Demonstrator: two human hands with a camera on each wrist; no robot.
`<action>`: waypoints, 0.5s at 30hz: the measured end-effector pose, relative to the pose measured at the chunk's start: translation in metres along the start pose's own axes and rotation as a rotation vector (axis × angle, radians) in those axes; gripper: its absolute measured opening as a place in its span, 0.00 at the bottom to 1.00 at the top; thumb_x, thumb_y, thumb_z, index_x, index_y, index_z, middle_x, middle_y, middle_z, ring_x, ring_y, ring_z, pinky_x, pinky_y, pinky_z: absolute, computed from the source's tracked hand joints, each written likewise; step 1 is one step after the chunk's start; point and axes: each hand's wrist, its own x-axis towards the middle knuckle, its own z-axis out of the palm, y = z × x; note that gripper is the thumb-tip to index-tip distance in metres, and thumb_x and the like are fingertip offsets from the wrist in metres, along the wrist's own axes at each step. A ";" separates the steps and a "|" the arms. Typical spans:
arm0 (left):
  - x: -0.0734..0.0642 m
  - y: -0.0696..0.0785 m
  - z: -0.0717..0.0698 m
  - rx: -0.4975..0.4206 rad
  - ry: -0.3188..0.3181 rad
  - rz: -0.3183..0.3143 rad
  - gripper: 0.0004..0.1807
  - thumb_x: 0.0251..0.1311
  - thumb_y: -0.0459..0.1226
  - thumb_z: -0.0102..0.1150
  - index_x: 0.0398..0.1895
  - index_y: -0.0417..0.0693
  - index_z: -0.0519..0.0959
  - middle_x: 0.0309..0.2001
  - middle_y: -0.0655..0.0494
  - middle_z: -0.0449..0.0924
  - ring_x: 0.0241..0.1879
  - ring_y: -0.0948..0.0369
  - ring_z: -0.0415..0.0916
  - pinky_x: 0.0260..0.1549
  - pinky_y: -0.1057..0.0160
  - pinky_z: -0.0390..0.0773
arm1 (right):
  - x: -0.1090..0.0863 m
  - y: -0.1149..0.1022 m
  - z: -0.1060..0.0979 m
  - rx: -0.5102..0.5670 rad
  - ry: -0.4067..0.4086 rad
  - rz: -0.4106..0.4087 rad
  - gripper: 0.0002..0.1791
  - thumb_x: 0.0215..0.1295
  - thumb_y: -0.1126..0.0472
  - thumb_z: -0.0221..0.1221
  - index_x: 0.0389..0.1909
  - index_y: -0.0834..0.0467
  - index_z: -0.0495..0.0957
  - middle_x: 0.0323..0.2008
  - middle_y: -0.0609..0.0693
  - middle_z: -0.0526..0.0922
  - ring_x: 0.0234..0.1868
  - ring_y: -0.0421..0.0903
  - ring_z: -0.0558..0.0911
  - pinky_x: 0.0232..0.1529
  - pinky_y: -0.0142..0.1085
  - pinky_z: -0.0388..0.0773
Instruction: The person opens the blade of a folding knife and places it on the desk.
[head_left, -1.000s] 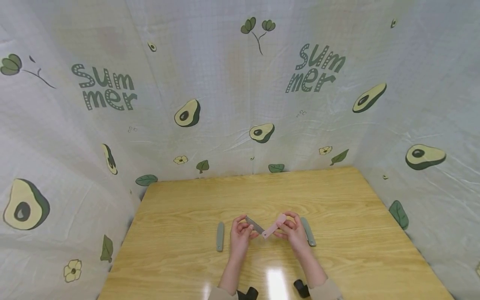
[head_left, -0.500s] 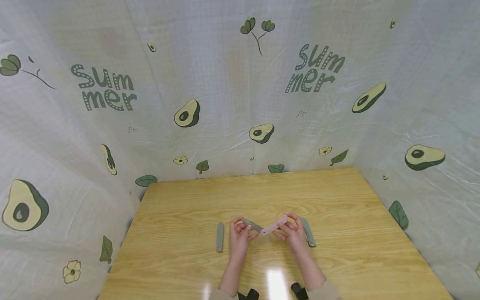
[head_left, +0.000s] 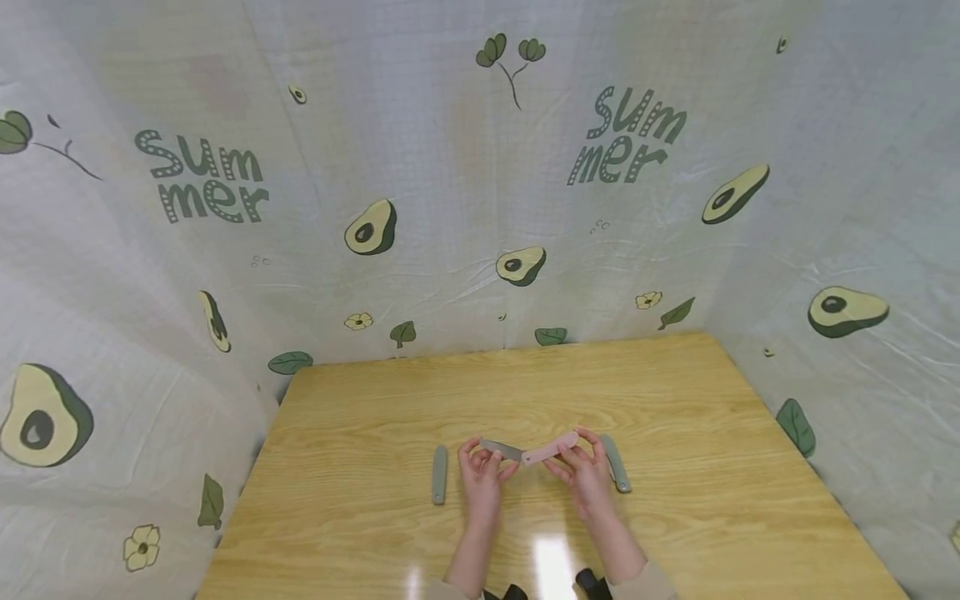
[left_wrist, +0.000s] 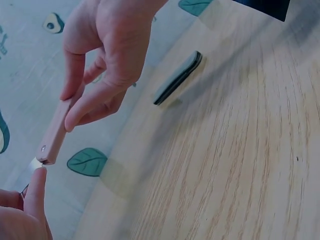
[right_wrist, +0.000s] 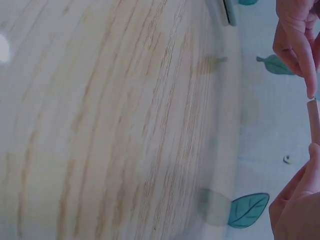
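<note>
Here, my left hand (head_left: 482, 483) pinches the grey blade (head_left: 501, 450) and my right hand (head_left: 591, 478) pinches the pink handle (head_left: 550, 449) of one partly unfolded knife (head_left: 529, 457), which I hold above the wooden table (head_left: 375, 417), between a grey-green folded piece (head_left: 438, 475) and another such piece (head_left: 617, 467)

Room across far tbl (head_left: 480, 387); pink knife (head_left: 539, 454) btwn L hand (head_left: 482, 481), R hand (head_left: 588, 475); grey knives (head_left: 439, 475) (head_left: 617, 465) outboard

Pink folding knife (head_left: 538, 452) now nearer straight
</note>
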 end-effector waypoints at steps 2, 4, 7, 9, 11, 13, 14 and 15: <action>0.000 -0.001 0.002 -0.014 0.024 -0.007 0.24 0.66 0.24 0.48 0.60 0.32 0.52 0.41 0.48 0.64 0.43 0.59 0.75 0.45 0.55 0.85 | 0.000 0.000 0.002 0.003 0.020 0.017 0.19 0.71 0.70 0.53 0.56 0.56 0.59 0.39 0.49 0.77 0.40 0.42 0.83 0.46 0.40 0.84; -0.001 -0.001 0.003 -0.030 0.047 -0.011 0.25 0.66 0.24 0.49 0.61 0.32 0.52 0.42 0.48 0.65 0.43 0.58 0.75 0.45 0.55 0.84 | 0.000 -0.001 0.004 0.006 0.044 0.037 0.20 0.71 0.71 0.52 0.57 0.57 0.56 0.39 0.48 0.77 0.40 0.42 0.83 0.48 0.40 0.84; -0.002 -0.003 0.006 -0.054 0.084 -0.016 0.25 0.66 0.23 0.48 0.62 0.32 0.51 0.42 0.47 0.66 0.43 0.58 0.75 0.46 0.55 0.84 | 0.000 0.000 0.006 0.014 0.073 0.064 0.19 0.72 0.72 0.49 0.56 0.58 0.54 0.40 0.49 0.75 0.41 0.42 0.82 0.50 0.41 0.82; -0.003 -0.004 0.008 -0.064 0.108 -0.012 0.26 0.66 0.23 0.47 0.63 0.31 0.50 0.43 0.45 0.66 0.43 0.57 0.75 0.46 0.55 0.84 | 0.000 0.001 0.008 0.021 0.086 0.073 0.18 0.72 0.73 0.47 0.55 0.58 0.53 0.41 0.50 0.74 0.41 0.42 0.82 0.52 0.42 0.82; -0.004 -0.005 0.009 -0.066 0.139 -0.018 0.25 0.66 0.22 0.45 0.63 0.31 0.50 0.43 0.44 0.66 0.43 0.56 0.76 0.46 0.55 0.84 | 0.000 0.002 0.010 0.025 0.096 0.081 0.16 0.72 0.74 0.45 0.53 0.57 0.53 0.42 0.51 0.72 0.42 0.42 0.81 0.53 0.43 0.81; -0.005 -0.006 0.011 -0.068 0.169 -0.025 0.25 0.66 0.22 0.45 0.63 0.32 0.50 0.44 0.43 0.65 0.44 0.55 0.76 0.47 0.55 0.84 | 0.000 0.003 0.012 0.033 0.109 0.088 0.16 0.72 0.74 0.45 0.52 0.56 0.53 0.43 0.52 0.71 0.42 0.43 0.81 0.53 0.43 0.81; -0.005 -0.006 0.012 -0.067 0.183 -0.029 0.25 0.66 0.22 0.45 0.63 0.33 0.50 0.44 0.43 0.65 0.44 0.54 0.76 0.47 0.55 0.84 | -0.001 0.004 0.012 0.041 0.112 0.088 0.16 0.73 0.74 0.44 0.52 0.56 0.53 0.43 0.52 0.71 0.42 0.43 0.81 0.54 0.43 0.80; -0.005 -0.006 0.012 -0.071 0.196 -0.034 0.25 0.66 0.22 0.44 0.63 0.33 0.50 0.44 0.42 0.65 0.44 0.54 0.75 0.47 0.55 0.83 | -0.001 0.004 0.013 0.052 0.118 0.092 0.15 0.72 0.74 0.44 0.52 0.56 0.53 0.44 0.53 0.70 0.41 0.43 0.81 0.54 0.43 0.80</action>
